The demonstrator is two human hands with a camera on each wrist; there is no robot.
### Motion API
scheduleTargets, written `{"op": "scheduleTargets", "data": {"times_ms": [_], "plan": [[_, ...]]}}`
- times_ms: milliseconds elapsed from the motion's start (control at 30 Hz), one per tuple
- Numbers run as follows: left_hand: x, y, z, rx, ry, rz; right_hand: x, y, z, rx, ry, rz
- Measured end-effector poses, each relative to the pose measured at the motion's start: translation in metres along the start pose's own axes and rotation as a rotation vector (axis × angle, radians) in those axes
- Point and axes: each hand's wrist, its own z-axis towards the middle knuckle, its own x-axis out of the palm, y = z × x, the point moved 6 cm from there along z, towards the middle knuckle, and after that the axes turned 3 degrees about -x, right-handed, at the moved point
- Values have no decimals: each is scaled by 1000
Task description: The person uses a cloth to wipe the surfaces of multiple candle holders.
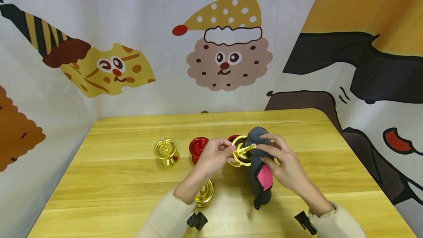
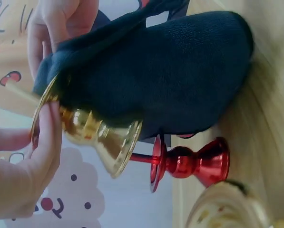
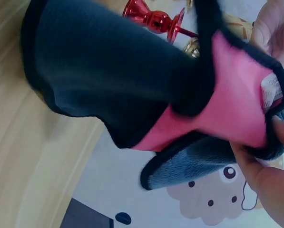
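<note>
Gold candlestick [image 2: 87,126] sits raised and tilted over the counter [image 1: 125,186], between the person's two hands, its spike pointing toward the right hand [image 1: 289,166]. Nearest the viewer are two cream sleeves [image 1: 168,216], with a small black fitting [image 1: 197,221] at each wrist. Just beyond the left sleeve, a second gold candlestick [image 1: 206,194] stands on the counter, partly hidden by the forearm. Farther on, the left hand's [image 1: 213,155] grip is pinched on the raised candlestick's upper dish. The right hand's grip holds the edge of a dark grey cloth item [image 2: 165,71] where its pink lining [image 1: 264,177] shows; whether the cloth touches the dish or lies just beside it, I cannot tell. Behind the left hand stands a red candlestick [image 1: 197,146], partly covered; to its left, well apart, another gold one [image 1: 168,161] stands upright. A red rim [image 1: 232,138] peeks out behind the raised candlestick. Beyond the counter's far edge hangs a pale backdrop [image 1: 165,65] printed with a cheese slice and a biscuit in a spotted hat.
</note>
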Motion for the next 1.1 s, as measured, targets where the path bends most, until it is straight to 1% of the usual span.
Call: {"op": "scheduleTargets", "data": {"times_ms": [133, 233, 300, 400, 467, 533, 600, 667, 800, 867, 967, 1100], "plan": [[-1, 3, 1, -11, -76, -79, 4, 5, -4, 15, -9, -31], [0, 5, 2, -11, -107, -116, 7, 10, -4, 17, -14, -48], [1, 5, 2, -9, -113, -128, 8, 13, -4, -2, -19, -61], [3, 4, 2, -2, -106, -125, 8, 17, -3, -46, -20, -86], [4, 4, 1, -4, -97, -120, 8, 18, -2, -69, -7, -94], [4, 4, 1, -8, -87, -123, 6, 18, -2, -73, 13, -79], [3, 3, 1, -16, -75, -151, 4, 15, -1, -57, 26, -51], [-1, 2, 1, -27, -66, -180, -1, 9, -1, -24, 20, -15], [-11, -4, 0, -44, -75, -247, -13, -6, -2, 56, -42, 95], [-16, -9, -2, -39, -87, -261, -16, -13, -4, 91, -73, 183], [-17, -14, -3, -21, -77, -276, -12, -18, -7, 112, -86, 300], [-10, -12, -1, -25, -42, -290, 2, -18, -11, 109, -59, 425]]}}
